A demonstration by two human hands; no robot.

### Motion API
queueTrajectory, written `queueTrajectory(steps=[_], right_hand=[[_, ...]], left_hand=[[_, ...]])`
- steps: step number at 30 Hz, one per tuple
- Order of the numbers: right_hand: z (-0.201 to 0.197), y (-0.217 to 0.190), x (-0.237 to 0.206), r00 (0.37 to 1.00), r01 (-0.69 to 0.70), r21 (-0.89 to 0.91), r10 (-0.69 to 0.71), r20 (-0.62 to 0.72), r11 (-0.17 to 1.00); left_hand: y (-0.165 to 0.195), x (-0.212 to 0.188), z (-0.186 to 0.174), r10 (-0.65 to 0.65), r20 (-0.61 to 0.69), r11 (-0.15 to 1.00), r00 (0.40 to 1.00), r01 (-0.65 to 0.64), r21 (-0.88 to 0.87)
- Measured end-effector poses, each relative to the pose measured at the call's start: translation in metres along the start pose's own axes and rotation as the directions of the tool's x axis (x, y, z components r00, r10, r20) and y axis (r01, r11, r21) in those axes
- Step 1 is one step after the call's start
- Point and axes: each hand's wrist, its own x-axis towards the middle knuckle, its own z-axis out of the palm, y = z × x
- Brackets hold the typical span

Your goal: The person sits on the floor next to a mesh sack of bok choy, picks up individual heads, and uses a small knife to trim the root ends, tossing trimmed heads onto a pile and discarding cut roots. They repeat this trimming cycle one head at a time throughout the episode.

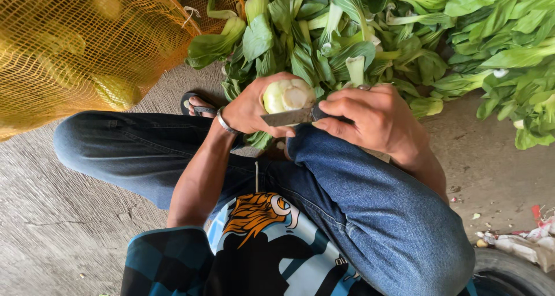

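Observation:
My left hand (251, 106) grips a head of bok choy (288, 95) with its pale cut base turned up toward me. My right hand (370, 118) holds a knife (287, 118) by its dark handle. The flat blade lies against the lower edge of the pale base, just above my knees. A metal bracelet (226, 124) circles my left wrist. I sit low on the ground in blue jeans, with both hands over my lap.
A big heap of loose bok choy (404, 36) fills the ground ahead and to the right. A yellow net sack (81, 47) of produce stands at the left. My sandalled foot (199, 106) rests on the concrete. Scraps and a tyre (514, 273) lie at lower right.

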Motion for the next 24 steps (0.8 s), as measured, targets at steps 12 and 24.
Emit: queueTrajectory(steps=[12,24], right_hand=[[0.003,0.08,-0.031,0.893,-0.449,-0.167,0.442,-0.082,0.878],[0.169,0.132,-0.083,0.834,-0.305,0.921,0.534,0.134,0.244]], left_hand=[[0.005,-0.002,0.018,0.199,0.198,0.937,0.96,-0.245,0.248],[-0.081,0.031,0.024,-0.065,-0.502,0.961,0.862,-0.082,-0.264]])
